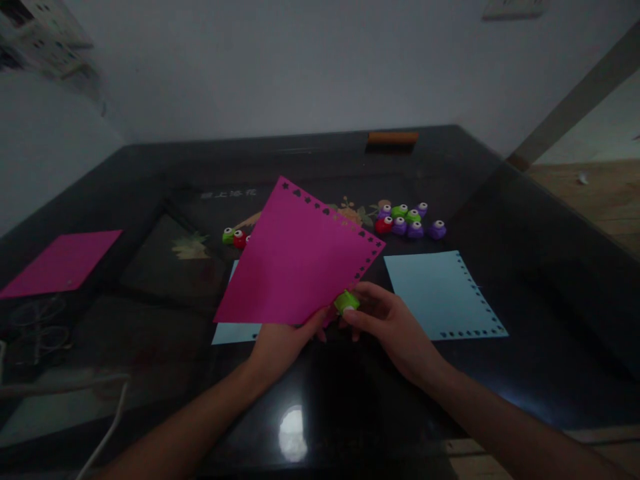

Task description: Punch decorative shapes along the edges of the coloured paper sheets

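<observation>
At the centre of the frame, a magenta paper sheet (295,263) is held tilted above the dark glossy table (525,320), with a row of punched shapes running along its upper right edge and down toward its right corner. The left hand (285,343), just below centre, pinches the sheet's lower edge between thumb and fingers. The right hand (387,323), right of centre, grips a small green paper punch (346,301) between thumb and fingertips; the punch sits at the sheet's lower right edge, touching the paper. Whether the paper is inside the punch slot cannot be determined. A light blue sheet (443,293) with punched holes along its right and lower edges lies flat on the table, just right of the right hand. A second light blue sheet (235,331) lies partly hidden beneath the magenta sheet. A cluster of purple, green and red punches (407,220) sits above the blue sheet, upper right of centre; a few more punches (234,236) show left of the magenta sheet. Another magenta sheet (63,261) lies flat at the left edge of the frame.
</observation>
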The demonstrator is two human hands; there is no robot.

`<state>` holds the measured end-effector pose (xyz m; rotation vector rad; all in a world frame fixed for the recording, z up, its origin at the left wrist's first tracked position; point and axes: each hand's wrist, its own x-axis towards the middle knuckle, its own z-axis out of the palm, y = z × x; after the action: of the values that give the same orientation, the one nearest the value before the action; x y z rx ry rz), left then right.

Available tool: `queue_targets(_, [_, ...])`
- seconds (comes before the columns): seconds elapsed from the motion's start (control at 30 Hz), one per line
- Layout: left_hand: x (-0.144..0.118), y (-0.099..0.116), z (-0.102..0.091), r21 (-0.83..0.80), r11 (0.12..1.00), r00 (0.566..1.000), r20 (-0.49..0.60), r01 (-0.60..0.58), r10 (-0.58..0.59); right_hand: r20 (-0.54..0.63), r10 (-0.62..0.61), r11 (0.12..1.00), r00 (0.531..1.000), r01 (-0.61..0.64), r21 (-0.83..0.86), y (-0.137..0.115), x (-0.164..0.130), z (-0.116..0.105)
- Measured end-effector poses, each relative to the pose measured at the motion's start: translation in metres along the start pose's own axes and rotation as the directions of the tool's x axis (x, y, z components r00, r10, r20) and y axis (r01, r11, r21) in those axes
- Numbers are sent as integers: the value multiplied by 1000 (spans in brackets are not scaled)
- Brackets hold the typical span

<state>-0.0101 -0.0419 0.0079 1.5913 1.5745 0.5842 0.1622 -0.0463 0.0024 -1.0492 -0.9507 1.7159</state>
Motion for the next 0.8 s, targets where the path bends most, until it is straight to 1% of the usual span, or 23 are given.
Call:
queue_targets(0.23, [0, 1, -1, 56, 998, 999, 31, 18, -20, 49, -1, 999, 999, -1, 34, 0, -1, 1])
queue_targets(0.33, [1, -3, -2, 105, 994, 999, 41, -31, 26, 39, 12, 1000, 999, -13, 27, 1, -1, 2])
queue_targets(0.43, [0, -12, -2, 173, 980, 995, 49, -96, 89, 13, 31, 999, 999, -31, 22, 2, 0, 2])
queue_targets(0.53, [0, -25, 0, 213, 968, 991, 14, -133, 133, -24, 43, 999, 999, -43, 8, 3, 0, 2])
queue_targets(0.63, [0, -31, 0, 252, 956, 988, -2, -148, 154, -37, 21, 999, 999, -23, -48, 4, 0, 2])
queue_targets(0.7, [0, -30, -1, 273, 950, 987, -7, -154, 162, -40, 6, 997, 999, -9, -78, 3, 0, 3])
queue_targets(0.8, [1, -22, -4, 293, 944, 987, -10, -149, 159, -44, -9, 995, 999, 5, -101, 2, 0, 4])
